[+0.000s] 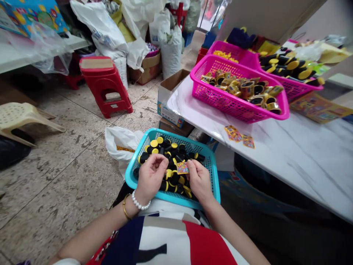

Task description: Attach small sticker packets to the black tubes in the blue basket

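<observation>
Left hand [150, 175]: fingers curled toward thumb; cannot tell whether they grip anything. Tubes [173, 178] lie beneath both hands' fingers, inside basket [216, 180]. Card [182, 168], right of left fingertips, is pinched by right hand [200, 180].

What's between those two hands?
In the head view: a small colourful card, held by the right hand and reaching toward the left hand, above black and yellow pieces in the blue basket.
</observation>
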The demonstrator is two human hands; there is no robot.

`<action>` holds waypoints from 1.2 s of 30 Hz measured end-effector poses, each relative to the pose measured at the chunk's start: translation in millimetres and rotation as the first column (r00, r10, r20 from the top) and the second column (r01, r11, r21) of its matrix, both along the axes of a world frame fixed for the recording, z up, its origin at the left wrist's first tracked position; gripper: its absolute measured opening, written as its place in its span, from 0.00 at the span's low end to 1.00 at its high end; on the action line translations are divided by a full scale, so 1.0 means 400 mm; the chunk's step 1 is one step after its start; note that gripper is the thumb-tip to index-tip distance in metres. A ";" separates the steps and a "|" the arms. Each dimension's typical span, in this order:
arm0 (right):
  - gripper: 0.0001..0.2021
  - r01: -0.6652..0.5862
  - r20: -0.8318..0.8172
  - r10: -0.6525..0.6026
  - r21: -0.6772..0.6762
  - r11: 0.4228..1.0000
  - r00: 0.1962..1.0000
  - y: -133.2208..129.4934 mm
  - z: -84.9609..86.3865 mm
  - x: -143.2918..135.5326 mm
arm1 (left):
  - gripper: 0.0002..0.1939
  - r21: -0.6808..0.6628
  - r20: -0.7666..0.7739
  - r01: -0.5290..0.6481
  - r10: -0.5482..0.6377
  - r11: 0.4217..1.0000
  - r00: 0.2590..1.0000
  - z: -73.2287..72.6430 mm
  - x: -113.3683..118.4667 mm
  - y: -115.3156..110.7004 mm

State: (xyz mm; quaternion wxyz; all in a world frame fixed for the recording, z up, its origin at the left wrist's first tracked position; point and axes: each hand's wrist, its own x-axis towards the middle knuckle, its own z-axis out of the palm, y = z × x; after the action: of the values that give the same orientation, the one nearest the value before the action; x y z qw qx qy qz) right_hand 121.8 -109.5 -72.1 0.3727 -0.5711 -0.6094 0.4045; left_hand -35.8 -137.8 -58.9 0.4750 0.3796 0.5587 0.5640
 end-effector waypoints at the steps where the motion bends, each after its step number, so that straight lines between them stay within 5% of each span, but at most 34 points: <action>1: 0.20 0.022 0.008 -0.023 0.014 1.000 1.000 -0.003 -0.003 -0.002 | 0.10 0.002 -0.013 0.020 -0.020 1.000 1.000 0.000 -0.003 -0.007; 6: 0.17 0.044 0.073 -0.057 0.169 0.985 0.996 -0.022 -0.002 -0.003 | 0.14 -0.067 -0.007 0.144 -0.145 0.987 0.989 -0.003 -0.001 -0.032; 11: 0.14 -0.032 0.174 -0.027 0.327 0.944 0.984 -0.034 0.002 0.006 | 0.13 -0.086 0.059 0.123 -0.118 0.989 0.991 -0.009 0.011 -0.022; 16: 0.12 -0.002 0.113 -0.028 0.257 0.966 0.993 -0.031 -0.007 0.008 | 0.14 -0.153 0.162 0.125 -0.099 0.980 0.982 -0.013 0.015 -0.011; 23: 0.08 0.054 0.055 -0.065 0.172 0.984 0.996 -0.026 -0.025 0.003 | 0.13 -0.105 0.100 0.054 -0.044 0.993 0.994 -0.012 0.023 -0.015; 30: 0.08 0.049 0.032 -0.054 0.149 0.988 0.998 -0.029 -0.030 0.004 | 0.09 0.045 -0.154 0.094 -0.086 0.995 0.984 0.000 0.018 -0.015; 36: 0.09 0.048 -0.004 -0.047 0.125 0.991 0.999 -0.028 -0.023 0.004 | 0.07 0.043 -0.262 0.189 -0.172 0.981 0.950 -0.006 0.015 -0.018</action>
State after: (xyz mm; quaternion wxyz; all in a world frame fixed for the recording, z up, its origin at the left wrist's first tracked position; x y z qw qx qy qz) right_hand 123.2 -120.6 -81.5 0.4175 -0.5609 -0.6195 0.3568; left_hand -30.0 -145.0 -61.5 0.4348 0.5150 0.5591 0.4829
